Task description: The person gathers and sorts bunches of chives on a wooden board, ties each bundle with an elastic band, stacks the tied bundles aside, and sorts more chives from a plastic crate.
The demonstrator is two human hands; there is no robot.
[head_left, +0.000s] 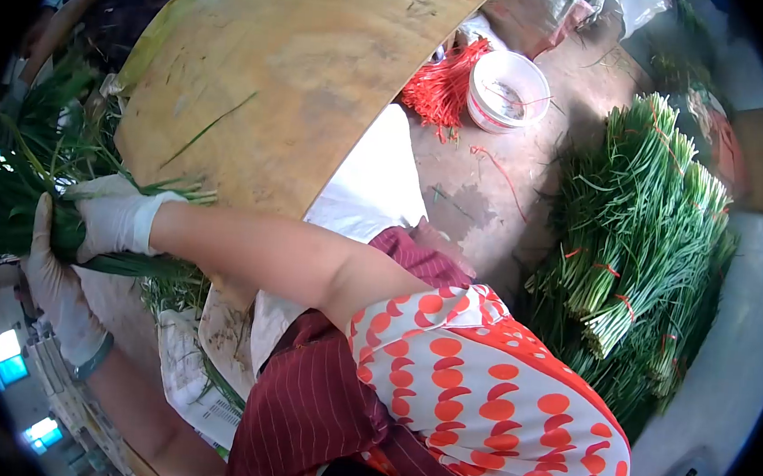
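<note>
At the left edge, both my hands, in pale thin gloves, are around a bunch of long green chives (59,229). My right hand (118,215) is closed on the bunch, and some pale stem ends stick out past its wrist side over the wooden board (269,80). My left hand (63,300) grips the leaves from below, its thumb up along them; part of its fingers is hidden. One loose green leaf (209,129) lies on the board.
Tied chive bundles (640,212) are piled on the right. Red ties (445,83) hang beside a white tub (508,92) on the floor. White sacks (200,371) lie below the board. Another person (104,24) is at the upper left.
</note>
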